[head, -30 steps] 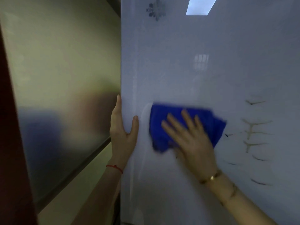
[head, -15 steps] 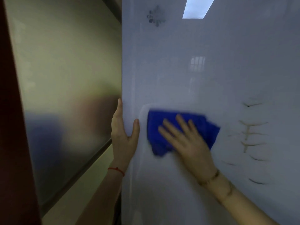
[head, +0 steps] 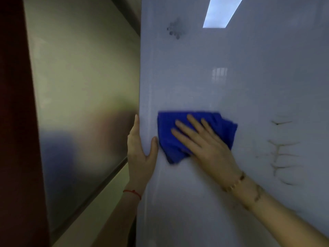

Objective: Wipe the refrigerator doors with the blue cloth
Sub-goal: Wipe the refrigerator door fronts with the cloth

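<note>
A glossy white refrigerator door fills the right of the view. The folded blue cloth lies flat against it near its left edge. My right hand presses the cloth onto the door with fingers spread, pointing up and left. My left hand grips the door's left edge, thumb on the front face and fingers wrapped around the side. The thumb almost touches the cloth. A thin wet streak runs down the door below the cloth.
A brushed metal panel stands to the left of the door, with a dark red frame at the far left. Brown line markings and a small grey logo sit on the door. A ceiling light reflects near the top.
My right hand has slid the blue cloth leftward across the door, closer to my left thumb. My left hand stays on the door edge.
</note>
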The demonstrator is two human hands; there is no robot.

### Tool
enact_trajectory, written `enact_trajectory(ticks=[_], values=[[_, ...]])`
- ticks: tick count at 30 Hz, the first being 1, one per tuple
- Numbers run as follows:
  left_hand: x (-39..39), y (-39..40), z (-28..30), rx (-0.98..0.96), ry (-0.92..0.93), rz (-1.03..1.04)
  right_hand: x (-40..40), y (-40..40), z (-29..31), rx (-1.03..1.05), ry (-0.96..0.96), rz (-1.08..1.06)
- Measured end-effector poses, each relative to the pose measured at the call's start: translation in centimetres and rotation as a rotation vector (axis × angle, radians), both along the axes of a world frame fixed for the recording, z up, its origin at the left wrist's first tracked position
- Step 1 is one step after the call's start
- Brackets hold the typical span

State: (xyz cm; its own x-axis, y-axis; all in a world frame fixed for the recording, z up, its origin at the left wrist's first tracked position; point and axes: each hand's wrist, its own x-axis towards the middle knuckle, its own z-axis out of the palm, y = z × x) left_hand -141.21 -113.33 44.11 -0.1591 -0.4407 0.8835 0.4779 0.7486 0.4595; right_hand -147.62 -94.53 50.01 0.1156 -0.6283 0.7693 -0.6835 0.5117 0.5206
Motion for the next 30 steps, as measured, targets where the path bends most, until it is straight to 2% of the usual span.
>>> enact_trajectory(ticks=[1, 3, 7, 8, 10, 12, 14, 15, 17, 20, 22, 24, 27, 29, 30], values=[[0.1, 0.0, 0.0, -0.003, -0.004, 0.001, -0.1, 1.2, -1.1, 0.029, 0.000, -0.011], [0.2, 0.1, 0.1, 0.010, -0.004, 0.000, -0.8, 3.1, 0.9, -0.037, -0.008, 0.002], [0.2, 0.3, 0.1, 0.013, 0.007, 0.019, -0.8, 1.9, 12.0, -0.474, -0.129, 0.018], [0.2, 0.3, 0.1, 0.009, 0.004, 0.021, -0.5, 0.7, 13.4, -0.513, -0.124, 0.014], [0.3, 0.3, 0.2, 0.013, -0.008, 0.013, -0.3, -1.6, 12.2, -0.394, -0.030, 0.011], [0.3, 0.2, 0.2, 0.015, -0.010, 0.010, -0.2, -2.4, 6.8, -0.146, 0.062, 0.037], [0.2, 0.0, 0.1, 0.005, -0.007, 0.007, 0.0, -0.8, 1.9, 0.005, 0.057, 0.022], [0.2, 0.0, 0.1, 0.007, -0.005, 0.009, -0.2, 0.4, 1.5, 0.015, 0.038, 0.013], [0.2, 0.1, 0.2, 0.022, -0.010, 0.015, -0.8, 1.8, 4.4, -0.071, 0.007, 0.016], [0.2, 0.3, 0.0, 0.023, 0.005, 0.018, -0.8, 1.3, 11.9, -0.380, -0.085, 0.011], [0.2, 0.3, 0.0, 0.017, 0.006, 0.016, -0.5, -0.3, 13.8, -0.479, -0.087, -0.001], [0.2, 0.2, 0.0, 0.024, -0.011, 0.013, -0.5, -1.7, 11.1, -0.348, -0.019, 0.006], [0.2, -0.2, -0.1, 0.021, -0.031, 0.010, -0.5, -1.1, 1.1, -0.038, 0.057, 0.002], [0.2, -0.2, -0.3, 0.015, -0.038, 0.014, -0.3, 1.5, -3.0, 0.050, 0.050, -0.050], [0.2, -0.1, -0.4, 0.025, -0.040, 0.011, -0.6, 2.6, -2.8, 0.041, 0.052, -0.053]])
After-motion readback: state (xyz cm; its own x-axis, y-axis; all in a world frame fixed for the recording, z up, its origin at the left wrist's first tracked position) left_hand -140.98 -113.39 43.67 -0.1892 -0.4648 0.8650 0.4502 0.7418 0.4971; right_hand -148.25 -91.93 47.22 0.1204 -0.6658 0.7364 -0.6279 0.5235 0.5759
